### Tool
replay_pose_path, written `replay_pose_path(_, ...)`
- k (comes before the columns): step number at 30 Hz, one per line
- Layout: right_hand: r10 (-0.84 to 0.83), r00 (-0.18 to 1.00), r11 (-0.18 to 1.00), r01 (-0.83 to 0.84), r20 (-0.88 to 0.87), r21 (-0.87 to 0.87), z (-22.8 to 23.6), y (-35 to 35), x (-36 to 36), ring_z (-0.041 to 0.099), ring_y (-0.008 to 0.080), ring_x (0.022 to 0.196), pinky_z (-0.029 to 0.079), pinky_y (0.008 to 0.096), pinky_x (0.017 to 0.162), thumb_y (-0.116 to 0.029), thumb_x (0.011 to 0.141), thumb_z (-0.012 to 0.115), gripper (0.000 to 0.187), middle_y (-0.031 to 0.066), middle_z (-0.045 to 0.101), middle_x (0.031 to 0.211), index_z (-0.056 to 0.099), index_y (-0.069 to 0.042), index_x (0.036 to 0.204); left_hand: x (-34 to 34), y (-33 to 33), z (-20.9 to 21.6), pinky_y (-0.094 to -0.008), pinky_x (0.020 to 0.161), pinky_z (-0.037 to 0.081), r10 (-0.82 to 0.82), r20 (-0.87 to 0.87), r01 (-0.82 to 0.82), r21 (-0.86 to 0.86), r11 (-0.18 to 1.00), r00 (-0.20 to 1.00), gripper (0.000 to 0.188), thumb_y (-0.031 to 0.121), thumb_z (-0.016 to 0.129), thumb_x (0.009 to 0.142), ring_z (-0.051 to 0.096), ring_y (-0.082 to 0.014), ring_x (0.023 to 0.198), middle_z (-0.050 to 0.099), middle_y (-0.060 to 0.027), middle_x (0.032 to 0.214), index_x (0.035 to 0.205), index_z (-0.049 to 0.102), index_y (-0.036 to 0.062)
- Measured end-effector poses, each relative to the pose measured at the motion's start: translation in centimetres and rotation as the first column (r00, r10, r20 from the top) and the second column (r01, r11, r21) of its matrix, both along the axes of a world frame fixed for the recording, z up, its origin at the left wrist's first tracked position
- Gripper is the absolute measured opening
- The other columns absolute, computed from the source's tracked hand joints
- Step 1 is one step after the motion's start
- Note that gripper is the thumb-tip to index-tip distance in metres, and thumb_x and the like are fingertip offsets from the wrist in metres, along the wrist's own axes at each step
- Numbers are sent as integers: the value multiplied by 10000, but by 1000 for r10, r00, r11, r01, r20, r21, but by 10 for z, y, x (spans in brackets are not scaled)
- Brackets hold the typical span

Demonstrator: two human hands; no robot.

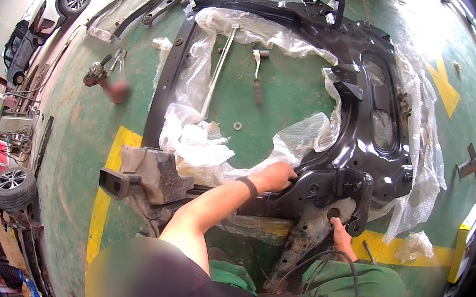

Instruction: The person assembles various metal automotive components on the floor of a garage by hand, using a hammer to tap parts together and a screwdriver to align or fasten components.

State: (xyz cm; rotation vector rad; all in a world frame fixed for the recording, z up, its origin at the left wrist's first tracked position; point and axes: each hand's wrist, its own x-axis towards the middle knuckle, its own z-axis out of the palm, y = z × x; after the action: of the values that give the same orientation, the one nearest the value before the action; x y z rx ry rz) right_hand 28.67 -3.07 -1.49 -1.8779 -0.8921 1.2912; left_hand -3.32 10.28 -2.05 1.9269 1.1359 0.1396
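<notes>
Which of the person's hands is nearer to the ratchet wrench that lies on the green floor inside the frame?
The left. The left hand rests on the black frame's near edge, below the ratchet wrench. The right hand is lower, at the rusty bracket, farther from it.

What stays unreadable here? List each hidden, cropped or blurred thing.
Head view:
- left hand fingertips: tucked behind the black frame, so its grip is unclear.
- right hand: mostly behind the rusty bracket.
- Frame's right side: under bubble wrap.
- Lower left: blurred patch.
- washer: too small to detail.
</notes>
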Motion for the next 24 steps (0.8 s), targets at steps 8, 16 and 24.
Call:
replay_pose_path(8, 82, 996, 997, -82, -19, -9, -64, -9, 32, 549, 260, 1136, 427, 357, 1012, -305, 817, 729, 590, 73, 608, 1294, 596, 13, 1296, -2, 14, -17, -425, 937, 495, -129, 42, 129, 10, 992, 991, 335, 145, 702, 790, 628, -346, 1088, 672, -159, 1132, 1108, 711, 39)
replay_pose_path(16, 31, 996, 995, -38, -82, -90, -30, -5, 21, 559, 235, 1090, 447, 355, 980, -290, 832, 727, 583, 74, 607, 1260, 574, 9, 1309, 8, 0, -5, -448, 900, 516, -59, -85, 76, 218, 973, 995, 299, 140, 698, 792, 643, -386, 1018, 678, -144, 1067, 1074, 718, 44)
replay_pose_path(24, 74, 996, 992, -77, -41, -95, 2, 2, 3, 558, 259, 1106, 443, 368, 987, -258, 809, 744, 604, 90, 601, 1268, 559, 18, 1314, -5, 11, -12, -442, 925, 508, -97, -12, 98, 92, 991, 995, 285, 106, 664, 800, 644, -366, 1064, 683, -165, 1045, 1068, 714, 25)
